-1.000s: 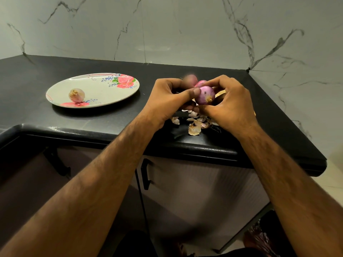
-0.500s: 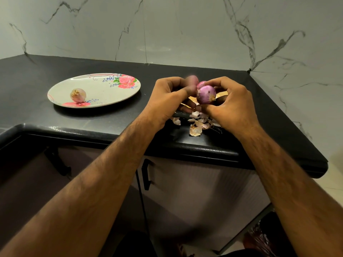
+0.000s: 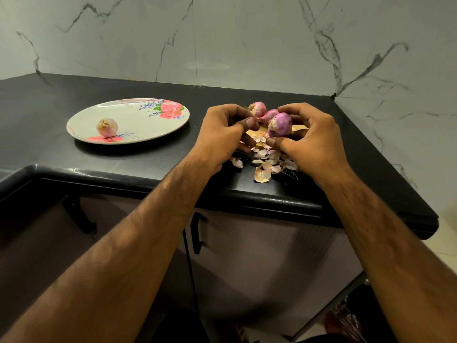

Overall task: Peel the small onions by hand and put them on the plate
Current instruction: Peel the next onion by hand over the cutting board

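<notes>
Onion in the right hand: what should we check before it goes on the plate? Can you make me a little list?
1. Grip: the right hand curls round the onion. Ok.
2. Skin all off: it shows purple with a pale end, and its far side is hidden. Cannot tell.
3. Room on the plate: only one peeled onion lies on it. Ok.
4. Left hand free: curled, thumb against fingertip, maybe pinching a scrap. Cannot tell.
5. Peels out of the way: they lie on the counter under the hands, apart from the plate. Ok.
</notes>
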